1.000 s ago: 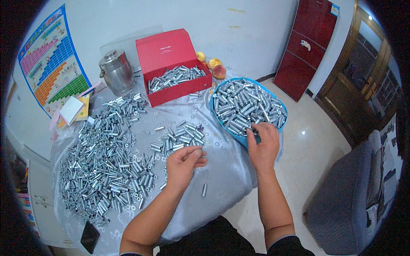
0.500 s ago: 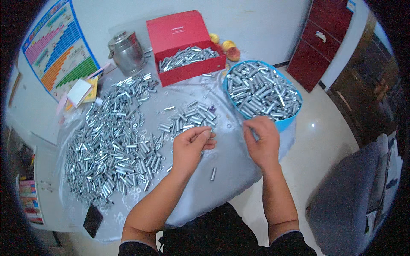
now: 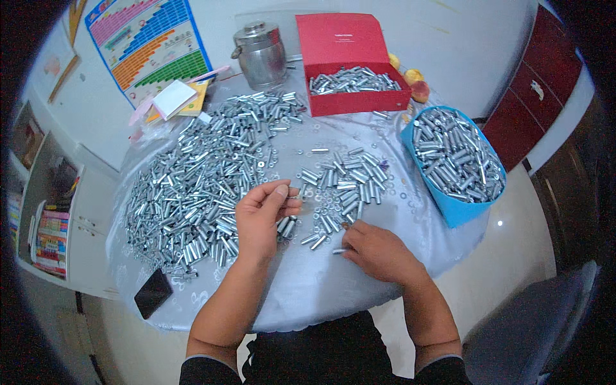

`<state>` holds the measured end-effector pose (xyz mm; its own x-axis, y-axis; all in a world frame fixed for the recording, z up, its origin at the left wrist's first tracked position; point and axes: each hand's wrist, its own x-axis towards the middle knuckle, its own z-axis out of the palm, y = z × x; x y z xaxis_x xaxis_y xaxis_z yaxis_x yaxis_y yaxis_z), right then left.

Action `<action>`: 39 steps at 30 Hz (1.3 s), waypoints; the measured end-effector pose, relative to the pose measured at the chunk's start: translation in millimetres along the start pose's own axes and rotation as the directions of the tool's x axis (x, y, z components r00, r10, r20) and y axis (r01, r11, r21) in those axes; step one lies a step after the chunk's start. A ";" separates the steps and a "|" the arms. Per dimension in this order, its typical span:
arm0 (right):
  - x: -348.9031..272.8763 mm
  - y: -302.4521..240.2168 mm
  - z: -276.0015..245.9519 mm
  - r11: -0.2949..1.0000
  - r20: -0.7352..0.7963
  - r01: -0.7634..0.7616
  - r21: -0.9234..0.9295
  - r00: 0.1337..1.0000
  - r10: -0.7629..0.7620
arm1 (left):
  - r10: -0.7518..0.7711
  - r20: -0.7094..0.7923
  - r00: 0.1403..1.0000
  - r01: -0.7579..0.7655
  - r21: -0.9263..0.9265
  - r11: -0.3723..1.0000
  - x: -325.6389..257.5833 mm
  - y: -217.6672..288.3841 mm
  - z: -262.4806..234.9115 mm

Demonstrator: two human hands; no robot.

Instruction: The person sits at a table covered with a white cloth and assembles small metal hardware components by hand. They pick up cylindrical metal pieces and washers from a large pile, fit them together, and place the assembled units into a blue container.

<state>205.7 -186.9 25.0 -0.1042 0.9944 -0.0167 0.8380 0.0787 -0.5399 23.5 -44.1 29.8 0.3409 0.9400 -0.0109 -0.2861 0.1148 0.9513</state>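
My left hand (image 3: 264, 215) hovers over the near part of the table beside the big pile of metal tubes (image 3: 186, 186). Its thumb presses on the curled fingers; whatever lies between them is too small to make out. Low on the tablecloth, my right hand (image 3: 382, 250) has its fingers closed around one short silvery tube (image 3: 339, 251), whose end sticks out at the fingertips. Just beyond both hands lies a smaller group of tubes (image 3: 362, 173), with several small rings (image 3: 327, 204) scattered among them.
A blue tub (image 3: 449, 215) full of tubes stands at the table's right edge. Farther back are a red open box (image 3: 359, 102) of tubes, a steel canister (image 3: 262, 58) and round fruit (image 3: 417, 86). A dark phone-like slab (image 3: 154, 294) lies front left; a grey chair (image 3: 532, 327) stands right.
My right hand has gone from beside the blue tub down and left to the lone tube on the cloth. My left hand stays raised and pinched. The whole view has shifted leftward.
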 end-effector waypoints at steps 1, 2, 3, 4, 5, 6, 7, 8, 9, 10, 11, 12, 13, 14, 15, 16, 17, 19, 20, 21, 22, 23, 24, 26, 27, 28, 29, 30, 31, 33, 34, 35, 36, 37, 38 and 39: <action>8.6 -5.8 -0.4 1.000 -0.014 0.017 0.018 1.000 -0.016 | 0.017 -0.018 1.000 -0.017 0.005 1.000 0.9 3.1 -7.2; 19.3 -10.3 -1.2 0.999 -0.080 0.008 0.045 0.997 -0.005 | 0.035 -0.035 0.999 -0.034 0.012 0.999 2.3 6.6 -14.5; 31.0 -14.8 -3.3 0.997 -0.144 0.002 0.074 0.989 0.009 | 0.051 -0.052 0.997 -0.050 0.019 0.999 2.7 9.9 -20.8; 42.4 -19.0 -5.5 0.994 -0.208 -0.004 0.105 0.978 0.025 | 0.058 -0.076 0.995 -0.055 0.040 0.998 3.3 13.3 -25.5; 54.1 -21.5 -5.7 0.995 -0.241 -0.013 0.100 0.970 0.037 | 0.084 -0.082 0.993 -0.078 0.074 0.994 3.3 14.1 -31.3; 66.9 -21.8 -5.7 0.995 -0.278 -0.027 0.092 0.959 0.052 | 0.109 -0.083 0.991 -0.101 0.104 0.989 5.3 13.5 -36.4; 80.4 -20.7 -3.8 0.995 -0.315 -0.039 0.088 0.947 0.064 | 0.136 -0.084 0.987 -0.124 0.138 0.983 6.8 12.0 -41.8; 94.8 -17.8 -0.5 0.995 -0.370 -0.010 0.096 0.928 0.045 | 0.171 -0.099 0.980 -0.144 0.240 0.960 7.9 10.1 -44.6; 107.5 -15.2 1.6 0.990 -0.392 -0.047 0.130 0.915 0.095 | 0.160 -0.087 0.983 -0.109 0.427 0.898 9.9 10.0 -46.3; 118.7 -14.1 3.3 0.983 -0.413 -0.083 0.165 0.899 0.145 | 0.304 0.019 0.953 -0.254 0.601 0.758 14.6 5.8 -47.0; 127.2 -12.0 6.9 0.972 -0.432 -0.118 0.201 0.880 0.196 | 0.414 0.151 0.898 -0.383 0.731 0.565 20.5 1.3 -45.6; 133.9 -4.2 12.0 0.970 -0.456 -0.091 0.227 0.870 0.188 | 0.437 0.314 0.843 -0.498 0.763 0.412 28.4 0.3 -41.5; 137.3 -0.7 16.2 0.965 -0.464 -0.077 0.252 0.865 0.191 | 0.365 0.361 0.858 -0.488 0.794 0.362 32.4 0.4 -34.0; 138.7 2.2 20.2 0.959 -0.473 -0.065 0.276 0.859 0.194 | 0.358 0.419 0.834 -0.523 0.809 0.270 38.9 -2.0 -27.2; 138.6 6.1 23.2 0.952 -0.479 -0.056 0.302 0.854 0.202 | 0.341 0.476 0.811 -0.553 0.814 0.178 45.4 -7.6 -21.2; 137.1 8.1 23.6 0.936 -0.463 -0.066 0.347 0.856 0.231 | 0.287 0.488 0.824 -0.534 0.838 0.109 48.9 -12.8 -15.9; 134.5 9.3 23.2 0.933 -0.460 -0.061 0.356 0.857 0.231 | 0.232 0.495 0.837 -0.517 0.855 0.038 52.4 -18.4 -11.0; 130.2 13.7 19.1 0.928 -0.462 -0.050 0.370 0.857 0.230 | 0.184 0.488 0.853 -0.492 0.870 -0.030 58.5 -23.4 -2.8; 126.6 11.7 15.0 0.925 -0.458 -0.058 0.375 0.856 0.239 | 0.191 0.476 0.859 -0.480 0.877 -0.025 59.1 -25.1 0.1; 125.3 12.9 13.9 0.919 -0.465 -0.045 0.392 0.852 0.240 | 0.189 0.465 0.865 -0.470 0.883 -0.021 59.4 -27.8 1.9; 124.2 14.3 13.2 0.912 -0.472 -0.031 0.408 0.848 0.240 | 0.181 0.446 0.876 -0.449 0.893 -0.026 57.5 -25.1 4.8; 123.4 16.3 13.0 0.905 -0.478 -0.017 0.424 0.845 0.240 | 0.174 0.445 0.878 -0.449 0.893 -0.019 59.3 -27.3 5.6; 126.0 23.0 16.5 0.903 -0.503 0.015 0.430 0.834 0.226 | 0.169 0.444 0.880 -0.448 0.894 -0.013 61.5 -28.3 5.7; 128.9 28.8 20.9 0.855 -0.452 0.008 0.518 0.851 0.265 | 0.190 0.420 0.887 -0.434 0.900 0.038 61.1 -27.7 5.7; 129.9 30.3 21.5 0.829 -0.427 0.005 0.559 0.859 0.282 | 0.215 0.398 0.892 -0.423 0.903 0.082 59.1 -27.4 5.1; 130.4 29.7 20.9 0.785 -0.403 0.024 0.619 0.868 0.291 | 0.239 0.375 0.896 -0.411 0.903 0.126 57.5 -27.1 4.0; 130.7 28.0 19.7 0.736 -0.378 0.042 0.676 0.877 0.297 | 0.246 0.330 0.911 -0.388 0.889 0.243 57.0 -26.0 1.1; 130.9 25.5 18.9 0.681 -0.350 0.058 0.730 0.887 0.299 | 0.247 0.281 0.927 -0.357 0.864 0.356 55.9 -23.9 -4.0; 130.4 22.8 17.6 0.624 -0.337 0.087 0.776 0.894 0.294 | 0.242 0.232 0.942 -0.323 0.825 0.464 54.4 -22.4 -8.3; 129.9 15.6 15.1 0.498 -0.310 0.140 0.856 0.910 0.276 | 0.180 0.126 0.976 -0.219 0.628 0.746 49.0 -21.8 -15.5; 129.6 11.8 14.9 0.474 -0.294 0.140 0.870 0.917 0.269 | 0.137 0.080 0.987 -0.159 0.497 0.853 46.2 -21.2 -19.9; 128.7 8.0 15.4 0.449 -0.278 0.139 0.883 0.924 0.261 | 0.088 0.043 0.995 -0.097 0.348 0.933 44.6 -19.4 -24.8; 128.3 6.1 16.4 0.425 -0.262 0.136 0.895 0.931 0.253 | -0.024 0.037 0.999 0.012 0.297 0.955 37.2 -6.8 -25.8; 128.8 5.6 17.3 0.418 -0.240 0.124 0.900 0.942 0.236 | -0.016 0.016 1.000 0.012 0.208 0.978 33.8 -4.0 -28.9; 129.3 5.9 18.0 0.412 -0.219 0.113 0.904 0.951 0.219 | -0.008 -0.006 1.000 0.009 0.118 0.993 29.7 -3.3 -32.7; 129.0 5.5 19.0 0.409 -0.195 0.098 0.907 0.959 0.204 | -0.005 -0.027 1.000 0.006 0.023 1.000 25.3 -3.8 -36.1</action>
<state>186.7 -59.6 3.8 0.1752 0.9838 0.0384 -0.1538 0.0659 -0.9859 1.0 -9.2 14.8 0.3183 0.9477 -0.0241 -0.2636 0.1129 0.9580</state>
